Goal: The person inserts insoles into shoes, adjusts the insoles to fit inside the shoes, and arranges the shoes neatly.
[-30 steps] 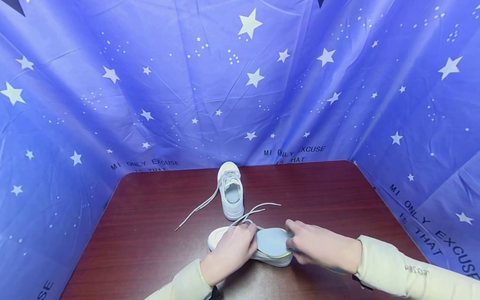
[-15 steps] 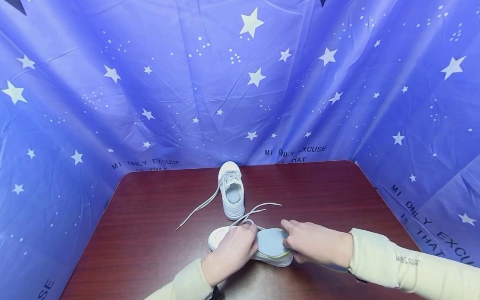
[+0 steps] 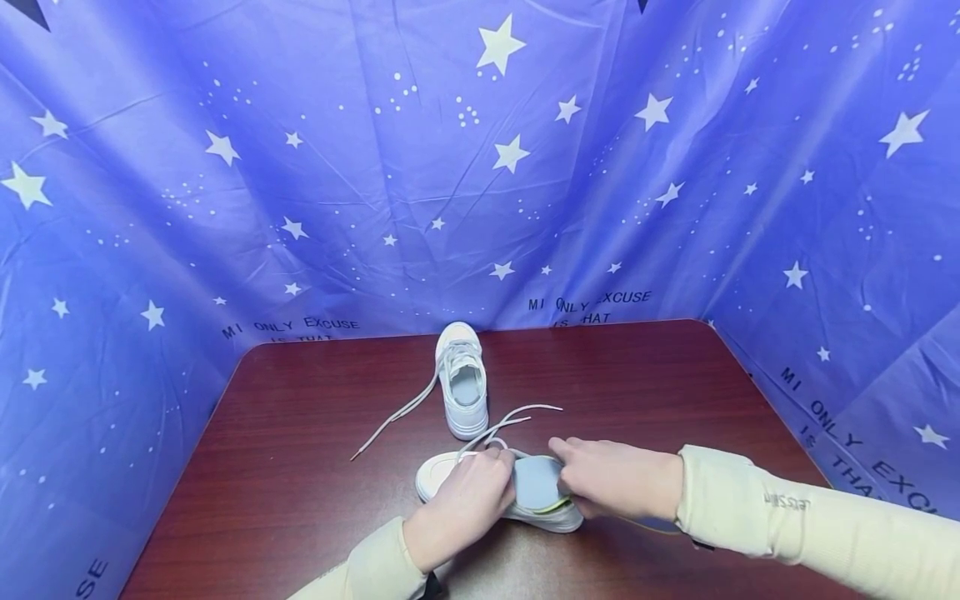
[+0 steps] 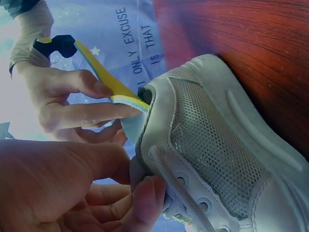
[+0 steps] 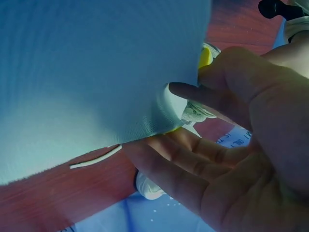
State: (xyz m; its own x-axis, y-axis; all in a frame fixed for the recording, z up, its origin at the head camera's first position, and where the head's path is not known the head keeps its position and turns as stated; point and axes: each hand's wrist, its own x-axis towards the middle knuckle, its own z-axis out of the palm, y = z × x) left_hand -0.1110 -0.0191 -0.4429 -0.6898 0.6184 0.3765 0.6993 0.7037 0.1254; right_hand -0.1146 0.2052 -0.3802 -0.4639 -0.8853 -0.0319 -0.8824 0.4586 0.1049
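Note:
A white lace-up sneaker (image 3: 435,475) lies across the near part of the table, toe to the left. My left hand (image 3: 465,496) holds it at the tongue and collar, thumb and fingers pinching the edge in the left wrist view. My right hand (image 3: 618,479) grips a pale blue insole (image 3: 536,482) with a yellow underside. One end of the insole dips into the shoe opening, and its other end rises back under my right wrist. Up close, the insole (image 5: 96,87) fills much of the right wrist view, thumb on one face and fingers on the other.
Farther back stands a second white sneaker (image 3: 467,421), toe away, with its laces (image 3: 397,412) trailing left. The near shoe's loose laces (image 3: 525,408) reach up and right. A starry blue curtain (image 3: 420,167) surrounds the dark red table (image 3: 300,467).
My right hand has shifted left toward the near sneaker with the insole, and less of the insole shows between my hands. My left hand and both shoes have stayed put.

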